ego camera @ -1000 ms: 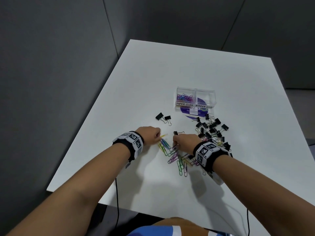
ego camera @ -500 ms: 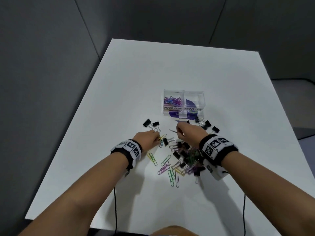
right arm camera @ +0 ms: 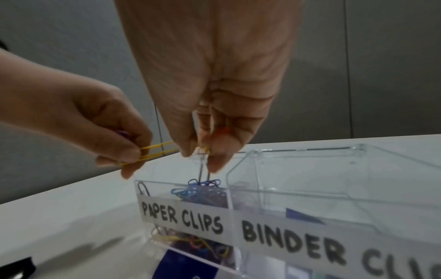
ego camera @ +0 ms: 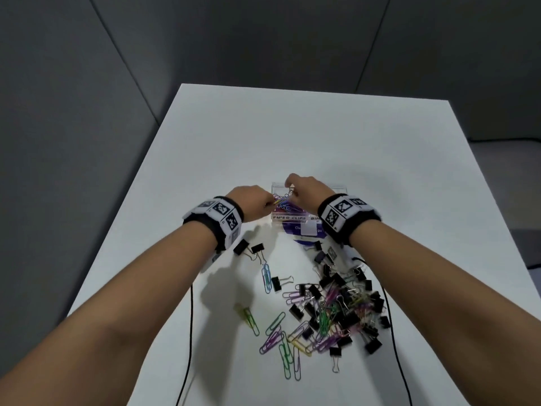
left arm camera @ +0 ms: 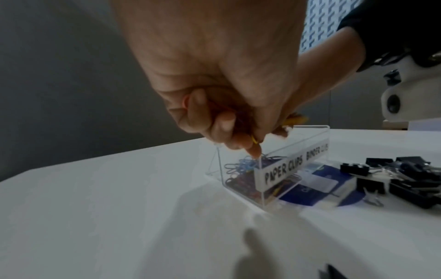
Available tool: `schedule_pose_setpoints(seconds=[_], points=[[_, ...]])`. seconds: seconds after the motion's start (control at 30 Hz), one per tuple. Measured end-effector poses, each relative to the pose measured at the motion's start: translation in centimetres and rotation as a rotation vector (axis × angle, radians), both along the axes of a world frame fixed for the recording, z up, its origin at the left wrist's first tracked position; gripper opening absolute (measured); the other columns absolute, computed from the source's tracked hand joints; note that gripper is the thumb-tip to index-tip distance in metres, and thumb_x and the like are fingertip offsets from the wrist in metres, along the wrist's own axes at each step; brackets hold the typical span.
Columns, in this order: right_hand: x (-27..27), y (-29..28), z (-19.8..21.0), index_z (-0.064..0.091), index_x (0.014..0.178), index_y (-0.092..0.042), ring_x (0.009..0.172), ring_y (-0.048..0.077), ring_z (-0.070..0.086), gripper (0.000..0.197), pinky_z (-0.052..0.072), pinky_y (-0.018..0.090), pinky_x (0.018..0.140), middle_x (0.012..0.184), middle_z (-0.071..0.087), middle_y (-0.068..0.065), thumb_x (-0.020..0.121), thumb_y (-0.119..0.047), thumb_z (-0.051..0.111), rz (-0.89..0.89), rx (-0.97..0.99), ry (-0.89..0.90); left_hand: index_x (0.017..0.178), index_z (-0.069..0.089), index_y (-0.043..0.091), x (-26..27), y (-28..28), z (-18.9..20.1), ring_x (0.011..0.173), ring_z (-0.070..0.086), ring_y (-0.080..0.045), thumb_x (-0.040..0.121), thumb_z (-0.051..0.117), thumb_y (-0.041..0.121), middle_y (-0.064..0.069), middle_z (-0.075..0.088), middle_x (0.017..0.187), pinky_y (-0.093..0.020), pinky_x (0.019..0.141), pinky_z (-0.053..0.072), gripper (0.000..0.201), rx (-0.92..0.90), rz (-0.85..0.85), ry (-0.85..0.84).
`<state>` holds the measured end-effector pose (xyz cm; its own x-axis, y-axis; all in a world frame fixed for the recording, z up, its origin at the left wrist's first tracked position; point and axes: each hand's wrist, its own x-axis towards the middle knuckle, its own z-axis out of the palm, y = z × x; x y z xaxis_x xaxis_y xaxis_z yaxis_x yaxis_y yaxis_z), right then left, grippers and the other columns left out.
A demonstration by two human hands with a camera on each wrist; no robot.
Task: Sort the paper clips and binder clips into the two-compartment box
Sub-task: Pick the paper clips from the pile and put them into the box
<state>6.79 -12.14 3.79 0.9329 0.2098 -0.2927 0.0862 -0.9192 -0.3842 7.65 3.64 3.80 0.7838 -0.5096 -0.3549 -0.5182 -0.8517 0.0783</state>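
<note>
A clear two-compartment box [ego camera: 288, 218] stands mid-table, labelled PAPER CLIPS on the left and BINDER CLIPS on the right [right arm camera: 293, 243]. Coloured paper clips [right arm camera: 203, 190] fill the left compartment; through the right one only a purple card shows. My left hand [ego camera: 268, 204] hovers at the box's left edge and pinches yellow paper clips [right arm camera: 152, 152]. Over the left compartment, my right hand [right arm camera: 203, 156] pinches paper clips, one grey clip hanging down into it. A mixed pile of paper clips and black binder clips [ego camera: 330, 315] lies nearer to me.
Two black binder clips [ego camera: 248, 250] lie left of the pile, and loose paper clips [ego camera: 248, 317] are scattered in front. Black cables [ego camera: 190, 332] trail from both wrists across the white table [ego camera: 292, 136]. Grey walls close in behind and to the left.
Both hands have left the pile and moved forward to the box, carrying paper clips. They now hang above the paper clip compartment.
</note>
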Motion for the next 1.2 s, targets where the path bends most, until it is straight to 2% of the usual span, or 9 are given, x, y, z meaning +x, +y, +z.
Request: schedule_pose_setpoints(seconds=[0.07, 0.17, 0.37, 0.5, 0.63, 0.73, 0.83, 1.07, 1.2], points=[[0.1, -0.1, -0.2, 0.044, 0.129, -0.01, 0.108, 0.031, 0.058, 0.038, 0.045, 0.035, 0.09, 0.121, 0.061, 0.015, 0.093, -0.017, 0.053, -0.007, 0.057, -0.004, 0.098, 0.065, 0.008, 1.0, -0.4, 0.2, 0.076, 0.053, -0.023, 0.098, 0.037, 0.033, -0.007, 0.058, 0.084, -0.029, 0.066, 0.039, 0.038, 0.025, -0.013, -0.02], [-0.9, -1.1, -0.1, 0.045, 0.129, -0.011, 0.108, 0.027, 0.058, 0.036, 0.045, 0.035, 0.091, 0.123, 0.06, 0.012, 0.094, -0.017, 0.05, -0.064, 0.143, -0.091, 0.096, 0.067, 0.01, 1.8, -1.0, 0.5, 0.075, 0.052, -0.023, 0.096, 0.04, 0.031, -0.009, 0.066, 0.092, -0.027, 0.064, 0.037, 0.034, 0.049, -0.04, -0.086], [-5.4, -3.3, -1.1, 0.048, 0.125, -0.016, 0.095, 0.022, 0.062, 0.03, 0.051, 0.037, 0.083, 0.111, 0.064, 0.004, 0.095, -0.017, 0.047, -0.11, 0.171, -0.143, 0.103, 0.066, 0.011, 2.2, -3.5, 0.7, 0.088, 0.057, -0.024, 0.096, 0.042, 0.026, -0.008, 0.065, 0.107, -0.029, 0.069, 0.041, 0.029, 0.019, -0.109, -0.056], [-8.5, -3.5, -2.1, 0.048, 0.125, -0.018, 0.098, 0.026, 0.063, 0.031, 0.05, 0.036, 0.083, 0.113, 0.064, 0.005, 0.094, -0.016, 0.045, -0.117, 0.133, -0.058, 0.128, 0.055, 0.018, 1.5, -4.6, 0.3, 0.117, 0.054, -0.024, 0.096, 0.049, 0.027, -0.006, 0.055, 0.128, -0.036, 0.09, 0.045, 0.034, -0.052, -0.105, 0.029], [-11.2, -3.0, -2.7, 0.052, 0.122, -0.016, 0.101, 0.025, 0.062, 0.028, 0.047, 0.032, 0.082, 0.119, 0.063, 0.005, 0.094, -0.015, 0.048, -0.095, 0.111, -0.033, 0.125, 0.057, 0.017, -0.7, -3.4, 0.5, 0.115, 0.054, -0.024, 0.094, 0.05, 0.02, -0.005, 0.055, 0.127, -0.036, 0.086, 0.048, 0.031, -0.101, -0.188, -0.082], [-13.4, -2.5, -3.1, 0.056, 0.114, -0.014, 0.099, 0.023, 0.061, 0.022, 0.046, 0.029, 0.079, 0.116, 0.062, 0.005, 0.094, -0.015, 0.049, 0.009, 0.057, -0.027, 0.115, 0.063, 0.018, -4.0, -1.3, -0.6, 0.111, 0.057, -0.02, 0.095, 0.046, 0.009, -0.001, 0.061, 0.119, -0.033, 0.084, 0.049, 0.028, -0.113, -0.281, -0.055], [-15.2, -1.5, -3.4, 0.059, 0.11, -0.011, 0.099, 0.024, 0.06, 0.02, 0.046, 0.031, 0.077, 0.112, 0.062, 0.006, 0.094, -0.014, 0.048, 0.172, -0.028, -0.013, 0.12, 0.061, 0.02, -7.1, 1.1, -2.4, 0.117, 0.054, -0.019, 0.092, 0.046, 0.005, 0.001, 0.057, 0.126, -0.033, 0.089, 0.049, 0.035, -0.042, -0.34, 0.091], [-18.1, 2.1, -3.8, 0.065, 0.106, -0.009, 0.105, 0.024, 0.056, 0.02, 0.048, 0.035, 0.08, 0.11, 0.065, 0.006, 0.09, -0.018, 0.056, 0.417, -0.009, -0.037, 0.132, 0.051, 0.02, -10.4, 3.1, -4.2, 0.121, 0.051, -0.021, 0.094, 0.052, 0.026, -0.001, 0.048, 0.135, -0.033, 0.088, 0.045, 0.038, 0.041, -0.4, 0.054], [-19.2, 3.8, -4.8, 0.07, 0.099, -0.009, 0.088, 0.028, 0.065, 0.034, 0.056, 0.04, 0.077, 0.097, 0.072, 0.008, 0.073, -0.03, 0.074, 0.569, -0.016, -0.065, 0.121, 0.059, 0.015, -11.4, 3.3, -4.8, 0.115, 0.054, -0.024, 0.096, 0.049, 0.027, -0.005, 0.054, 0.126, -0.034, 0.085, 0.044, 0.029, 0.007, -0.375, 0.001]])
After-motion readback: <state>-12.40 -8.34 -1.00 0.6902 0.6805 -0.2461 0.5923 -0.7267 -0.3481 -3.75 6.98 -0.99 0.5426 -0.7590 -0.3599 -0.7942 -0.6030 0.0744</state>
